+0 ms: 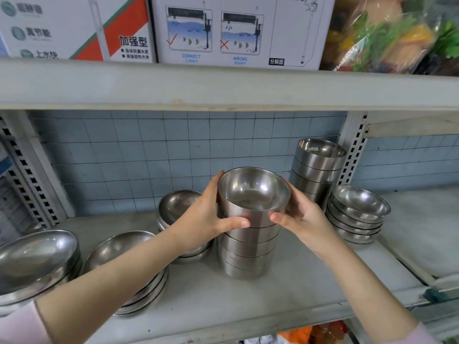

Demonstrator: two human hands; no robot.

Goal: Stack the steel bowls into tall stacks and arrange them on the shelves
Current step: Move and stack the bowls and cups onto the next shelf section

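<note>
Clasping the bowl stack (248, 247), fingers (236, 223) on both sides.

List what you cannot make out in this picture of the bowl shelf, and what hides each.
In the head view:
- Base of the back stack: hidden by the right hand gripping the held stack.
- Front of the middle pile: hidden by the left hand.
- The left pile: cut off by the left edge.
- Contents of the bag: blurred.
</note>
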